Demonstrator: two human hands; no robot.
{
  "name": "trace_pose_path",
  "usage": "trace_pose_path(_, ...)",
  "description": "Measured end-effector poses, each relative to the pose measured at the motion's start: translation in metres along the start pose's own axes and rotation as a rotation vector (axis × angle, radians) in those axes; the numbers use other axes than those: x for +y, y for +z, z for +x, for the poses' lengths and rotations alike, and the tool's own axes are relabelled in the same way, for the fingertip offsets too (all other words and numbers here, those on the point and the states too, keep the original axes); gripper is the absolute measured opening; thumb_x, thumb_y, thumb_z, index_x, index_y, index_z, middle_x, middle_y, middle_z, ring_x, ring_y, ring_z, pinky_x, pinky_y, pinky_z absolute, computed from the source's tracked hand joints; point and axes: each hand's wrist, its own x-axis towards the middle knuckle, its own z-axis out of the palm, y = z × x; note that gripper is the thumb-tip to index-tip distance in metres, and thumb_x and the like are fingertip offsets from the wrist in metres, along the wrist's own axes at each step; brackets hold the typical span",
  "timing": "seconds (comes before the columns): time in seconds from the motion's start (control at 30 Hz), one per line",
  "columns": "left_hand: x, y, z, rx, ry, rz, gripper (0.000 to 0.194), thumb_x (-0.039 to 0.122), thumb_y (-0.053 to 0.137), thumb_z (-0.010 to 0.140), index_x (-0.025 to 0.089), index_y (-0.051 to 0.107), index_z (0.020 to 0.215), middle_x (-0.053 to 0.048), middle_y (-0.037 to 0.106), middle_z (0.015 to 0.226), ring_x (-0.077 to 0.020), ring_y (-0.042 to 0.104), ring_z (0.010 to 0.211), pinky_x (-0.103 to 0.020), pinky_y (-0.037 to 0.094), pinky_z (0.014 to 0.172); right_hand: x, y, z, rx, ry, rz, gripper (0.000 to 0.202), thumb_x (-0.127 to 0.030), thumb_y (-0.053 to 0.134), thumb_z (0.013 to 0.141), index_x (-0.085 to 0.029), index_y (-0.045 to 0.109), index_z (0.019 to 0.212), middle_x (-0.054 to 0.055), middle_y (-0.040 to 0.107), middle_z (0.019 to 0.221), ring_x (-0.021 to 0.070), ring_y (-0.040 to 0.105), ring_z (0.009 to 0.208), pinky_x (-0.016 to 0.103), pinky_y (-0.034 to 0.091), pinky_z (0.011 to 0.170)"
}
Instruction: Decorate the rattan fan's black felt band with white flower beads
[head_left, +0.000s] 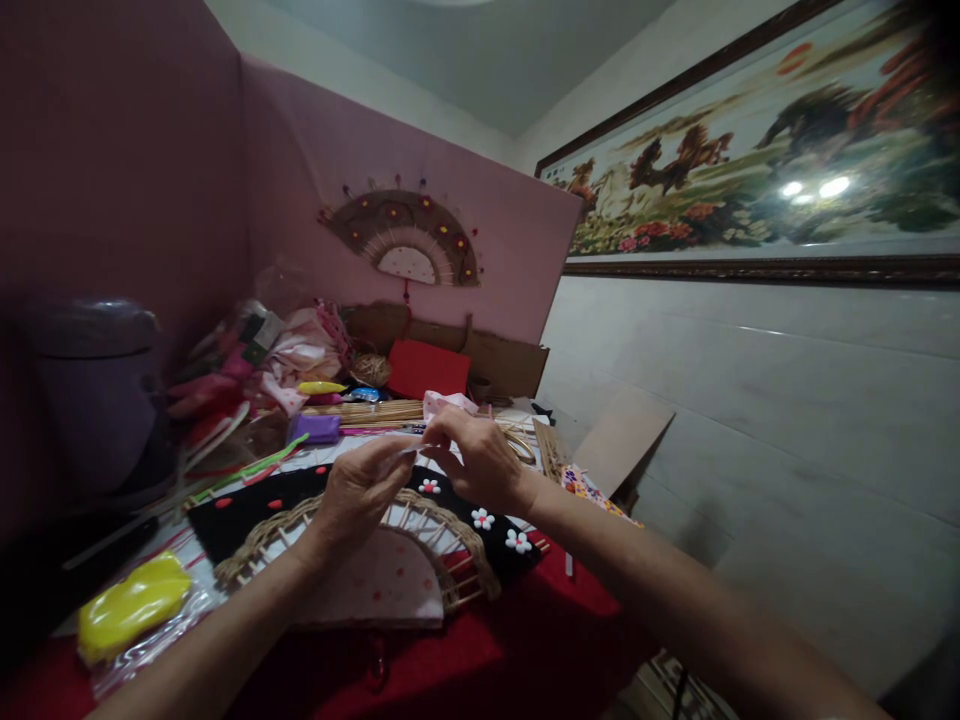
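Note:
My left hand [358,490] is closed round a small whitish piece [409,449], whose exact kind I cannot make out. Thumb and fingers of my right hand [476,455] pinch at its other end. Both hands hover over a decorative fan [247,510] with a black band, a braided twine edge, thin sticks and a pale spotted half-round base. White flowers with red centres [483,519] sit on the band's right part, and red dots [275,505] on its left.
Yellow clay [135,605] in plastic lies front left on the red cloth [517,650]. Behind are a purple packet [315,429], wooden sticks [386,411], a twine ball [370,369] and red card [427,370]. A similar finished-looking fan [405,225] hangs on the pink panel.

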Motion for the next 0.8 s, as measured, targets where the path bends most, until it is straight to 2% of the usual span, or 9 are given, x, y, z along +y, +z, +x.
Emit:
trace_pose_path(0.27,0.0019,0.0026,0.0004,0.001,-0.002,-0.033,0.018,0.025,0.057,0.080,0.020,0.066,0.096,-0.002,0.069,0.088,-0.0132,0.061,0.079,-0.023,0.047,0.074,-0.0023,0.0034,-0.0024,0.081,-0.046,-0.232,0.018,-0.021,0.041,0.090,-0.016,0.055,0.080,0.004,0.061,0.079,0.0124,0.054,0.073,0.023,0.038,0.062)
trace_pose_path(0.63,0.0034,0.0018,-0.0001,-0.030,0.000,-0.051,0.018,0.025,0.055,0.082,0.020,0.064,0.097,0.000,0.068,0.089,-0.0118,0.060,0.079,-0.022,0.046,0.073,0.0008,-0.0016,-0.0013,0.054,-0.146,-0.219,0.018,-0.020,0.043,0.089,-0.016,0.059,0.084,0.005,0.062,0.084,0.0113,0.056,0.075,0.022,0.040,0.064)
trace_pose_path(0.8,0.0032,0.0013,-0.0002,-0.088,0.016,0.005,0.021,0.026,0.055,0.082,0.020,0.061,0.101,-0.002,0.067,0.096,-0.0147,0.060,0.089,-0.025,0.045,0.079,0.0021,-0.0011,-0.0037,0.074,-0.142,-0.202,0.017,-0.021,0.044,0.088,-0.017,0.060,0.084,0.005,0.062,0.084,0.0123,0.056,0.075,0.023,0.040,0.064)
